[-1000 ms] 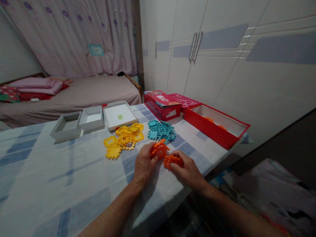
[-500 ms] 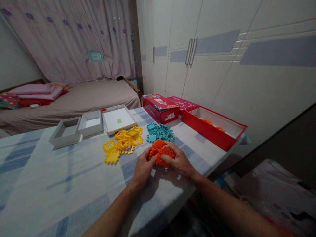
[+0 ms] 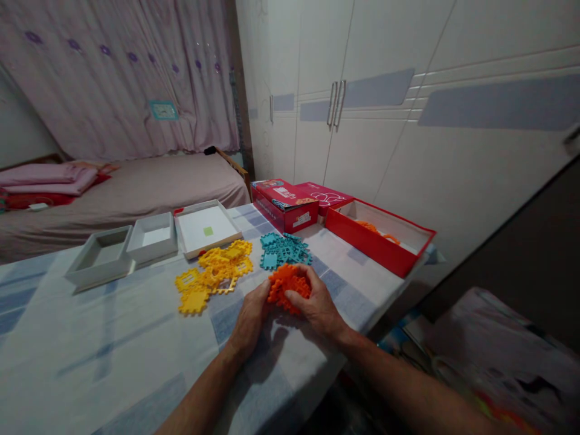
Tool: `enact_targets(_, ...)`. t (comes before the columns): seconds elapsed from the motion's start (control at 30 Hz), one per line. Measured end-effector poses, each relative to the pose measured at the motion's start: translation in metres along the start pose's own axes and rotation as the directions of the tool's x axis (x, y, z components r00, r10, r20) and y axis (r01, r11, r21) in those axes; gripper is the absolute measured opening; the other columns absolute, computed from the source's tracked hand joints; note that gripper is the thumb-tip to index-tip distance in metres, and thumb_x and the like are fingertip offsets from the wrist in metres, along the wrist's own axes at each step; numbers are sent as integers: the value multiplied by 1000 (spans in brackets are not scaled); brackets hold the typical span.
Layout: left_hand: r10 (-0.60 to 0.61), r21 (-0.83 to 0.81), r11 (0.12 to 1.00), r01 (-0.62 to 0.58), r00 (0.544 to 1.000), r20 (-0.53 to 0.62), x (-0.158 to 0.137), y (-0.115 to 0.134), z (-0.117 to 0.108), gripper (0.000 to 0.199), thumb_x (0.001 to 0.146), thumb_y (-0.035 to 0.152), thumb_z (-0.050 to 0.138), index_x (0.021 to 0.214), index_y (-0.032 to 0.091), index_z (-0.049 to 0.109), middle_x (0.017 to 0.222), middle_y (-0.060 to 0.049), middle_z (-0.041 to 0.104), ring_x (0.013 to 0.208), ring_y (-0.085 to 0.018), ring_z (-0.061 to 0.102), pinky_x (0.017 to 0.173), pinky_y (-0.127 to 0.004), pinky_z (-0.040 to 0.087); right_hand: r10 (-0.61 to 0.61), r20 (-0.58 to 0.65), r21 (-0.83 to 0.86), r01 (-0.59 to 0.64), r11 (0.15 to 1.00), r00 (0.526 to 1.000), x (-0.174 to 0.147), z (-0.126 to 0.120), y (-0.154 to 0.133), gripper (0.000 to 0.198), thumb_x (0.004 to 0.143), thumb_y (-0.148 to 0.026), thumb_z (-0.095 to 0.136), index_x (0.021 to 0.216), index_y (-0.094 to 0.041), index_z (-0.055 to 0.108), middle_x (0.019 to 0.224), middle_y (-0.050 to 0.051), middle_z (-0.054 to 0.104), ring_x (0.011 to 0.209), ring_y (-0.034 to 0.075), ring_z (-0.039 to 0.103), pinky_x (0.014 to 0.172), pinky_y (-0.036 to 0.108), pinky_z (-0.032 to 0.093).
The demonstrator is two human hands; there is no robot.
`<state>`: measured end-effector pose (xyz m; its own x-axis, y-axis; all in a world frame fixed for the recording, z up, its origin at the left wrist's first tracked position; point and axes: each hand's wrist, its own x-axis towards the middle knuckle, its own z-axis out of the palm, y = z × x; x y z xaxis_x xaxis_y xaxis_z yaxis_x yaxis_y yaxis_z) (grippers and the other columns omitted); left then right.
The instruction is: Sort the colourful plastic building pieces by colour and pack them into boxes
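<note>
Several orange toothed building tiles (image 3: 286, 284) are bunched together between my hands, just above the near part of the table. My right hand (image 3: 315, 302) is closed round their right side, the thumb lying across the front. On the left, my left hand (image 3: 254, 311) presses against the edge of the bunch, its fingertips partly hidden behind the tiles. Beyond the hands lies a loose pile of teal tiles (image 3: 283, 251). A pile of yellow tiles (image 3: 212, 272) spreads to the left, some solid and some with open frames.
An open red box (image 3: 376, 248) with orange pieces inside stands at the table's right edge. Behind the teal pile are a closed red box (image 3: 285, 205) and another red box (image 3: 324, 196). Two grey trays (image 3: 99, 257) and a white lid (image 3: 208, 226) sit at the far left.
The view has swung slightly, so the scene sits further left. My left thumb has come off the front of the orange tiles, while my right hand keeps its hold.
</note>
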<state>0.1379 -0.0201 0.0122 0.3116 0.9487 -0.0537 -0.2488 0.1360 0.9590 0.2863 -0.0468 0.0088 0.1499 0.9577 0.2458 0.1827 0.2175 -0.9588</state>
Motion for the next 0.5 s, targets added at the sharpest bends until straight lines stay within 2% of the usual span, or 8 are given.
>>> enact_targets(0.1,43,59,997,-46,998,50,1,-2,-1,47,85,51,53,110,14,68,113,-10,70,109,-28,61,95,-39,48,33,-17,61,-32,998,999,1,-1,4,35,72,-23,65,105,-22,54,99,0,61,91,16,59,86,32,49)
enact_targets(0.2,70,27,997,-71,996,46,2,-3,1,46,86,49,52,116,17,64,124,-9,64,117,-28,57,98,-40,47,88,-11,220,-83,972,996,3,0,8,36,71,-28,69,103,-22,54,97,0,64,89,17,61,85,34,51)
enact_targets(0.33,69,-88,994,-67,997,25,2,-2,5,48,83,50,57,119,18,60,127,-12,60,115,-28,58,89,-41,52,208,19,505,-190,842,978,8,-6,3,44,67,-35,74,104,-21,55,104,6,67,91,21,65,85,37,53)
enact_targets(0.4,47,-145,988,-46,999,0,2,0,5,51,82,54,57,118,17,59,123,-12,61,105,-26,63,84,-40,54,249,36,571,-224,790,968,15,-19,-5,47,65,-38,76,104,-21,56,106,8,68,91,22,66,84,39,54)
enact_targets(0.5,7,-140,990,-8,1000,-5,3,0,3,56,81,60,55,112,15,62,118,-14,63,94,-24,65,80,-38,55,228,-29,547,-175,819,973,36,-59,-21,44,64,-40,75,100,-22,57,106,7,69,92,23,67,83,39,56)
